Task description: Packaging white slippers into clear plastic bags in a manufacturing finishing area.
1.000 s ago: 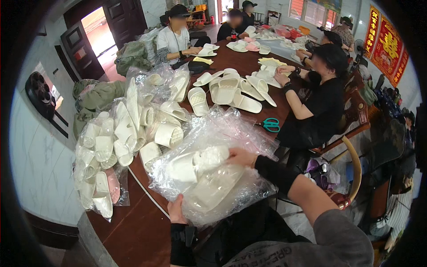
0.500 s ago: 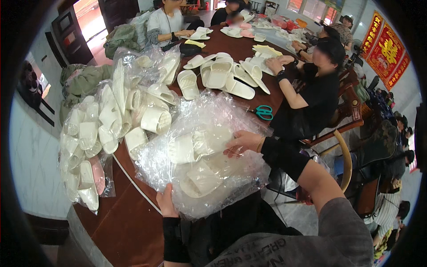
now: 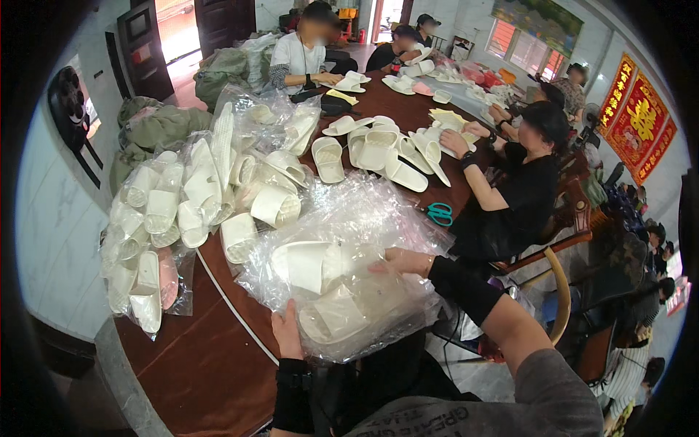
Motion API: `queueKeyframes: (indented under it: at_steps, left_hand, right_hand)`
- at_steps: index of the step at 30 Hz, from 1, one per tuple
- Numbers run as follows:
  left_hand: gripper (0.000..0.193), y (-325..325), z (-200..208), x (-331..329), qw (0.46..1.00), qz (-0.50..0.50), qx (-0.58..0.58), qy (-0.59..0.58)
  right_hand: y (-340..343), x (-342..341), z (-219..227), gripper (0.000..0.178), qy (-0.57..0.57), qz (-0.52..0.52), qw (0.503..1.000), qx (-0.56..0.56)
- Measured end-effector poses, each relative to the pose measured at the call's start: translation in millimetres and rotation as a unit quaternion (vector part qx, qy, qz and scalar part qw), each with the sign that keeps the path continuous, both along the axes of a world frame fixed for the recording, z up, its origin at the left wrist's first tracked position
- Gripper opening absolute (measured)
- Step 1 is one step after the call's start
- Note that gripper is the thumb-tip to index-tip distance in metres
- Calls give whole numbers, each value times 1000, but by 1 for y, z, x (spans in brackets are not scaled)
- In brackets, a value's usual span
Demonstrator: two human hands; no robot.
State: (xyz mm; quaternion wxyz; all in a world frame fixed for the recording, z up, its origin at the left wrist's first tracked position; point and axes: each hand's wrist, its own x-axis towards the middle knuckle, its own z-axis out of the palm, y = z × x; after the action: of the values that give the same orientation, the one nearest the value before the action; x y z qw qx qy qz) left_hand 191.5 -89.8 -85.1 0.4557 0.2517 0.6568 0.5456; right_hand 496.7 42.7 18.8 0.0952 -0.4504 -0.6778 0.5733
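A clear plastic bag (image 3: 371, 197) lies in front of me at the table's near edge, partly over my lap. Two white slippers show through the film: one slipper (image 3: 304, 264) farther off, another slipper (image 3: 336, 315) nearer me. My left hand (image 3: 287, 331) grips the bag's near left edge, thumb on top, the other fingers hidden beneath. From the right, my right hand (image 3: 405, 262) is closed on the film beside the slippers, its fingertips partly covered by shiny plastic. Bagged white slippers (image 3: 162, 211) are heaped to the left, with one pink slipper (image 3: 168, 280) among them.
Loose white slippers (image 3: 381, 146) lie beyond the bag. Teal-handled scissors (image 3: 440, 213) rest on the brown table (image 3: 196, 364) to the right. Across it sits a person in white (image 3: 298, 58); a person in black (image 3: 510, 167) handles slippers at the right. Green sacks (image 3: 164, 131) stand behind.
The view has shifted, so the scene sits lower and farther right. The slippers in the bag lie flatter and show more plainly. My right hand has drawn its fingers closer together on the film.
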Motion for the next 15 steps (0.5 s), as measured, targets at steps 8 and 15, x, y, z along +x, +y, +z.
queueKeyframes:
  at_steps: [8, 15]
  left_hand:
    - [37, -3, 46, 18, 974, 26, 67, -214]
    - [47, -27, 43, 11, 963, 1, 98, -249]
  right_hand:
    - [-19, -10, 7, 57, -42, 47, 996, 67]
    - [29, 44, 45, 35, -182, 44, 980, 69]
